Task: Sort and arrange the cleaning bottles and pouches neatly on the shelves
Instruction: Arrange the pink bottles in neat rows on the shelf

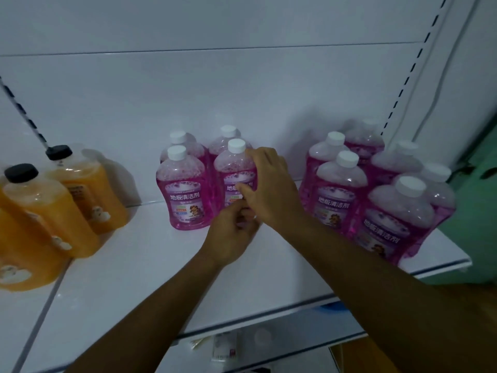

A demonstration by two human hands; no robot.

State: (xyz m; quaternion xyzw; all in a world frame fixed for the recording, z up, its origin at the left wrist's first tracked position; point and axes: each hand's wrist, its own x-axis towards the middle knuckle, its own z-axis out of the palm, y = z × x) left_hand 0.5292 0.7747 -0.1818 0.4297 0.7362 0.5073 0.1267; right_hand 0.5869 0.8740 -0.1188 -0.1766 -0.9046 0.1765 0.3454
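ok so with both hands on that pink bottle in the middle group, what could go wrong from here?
The right hand and left hand hold a front pink bottle packed tight against its neighbour; shifting it might tip that one or those behind. The right forearm passes close to the right-hand pink group, so a sideways move could knock it. The nearest bottle there stands close to the shelf edge and could fall.

On the shelf (150, 265), a block of four bottles (185, 189) stands at the middle by the far wall, a larger cluster of bottles (376, 189) stands well apart to its right reaching the near edge, and three black-capped bottles (53, 208) line the left.
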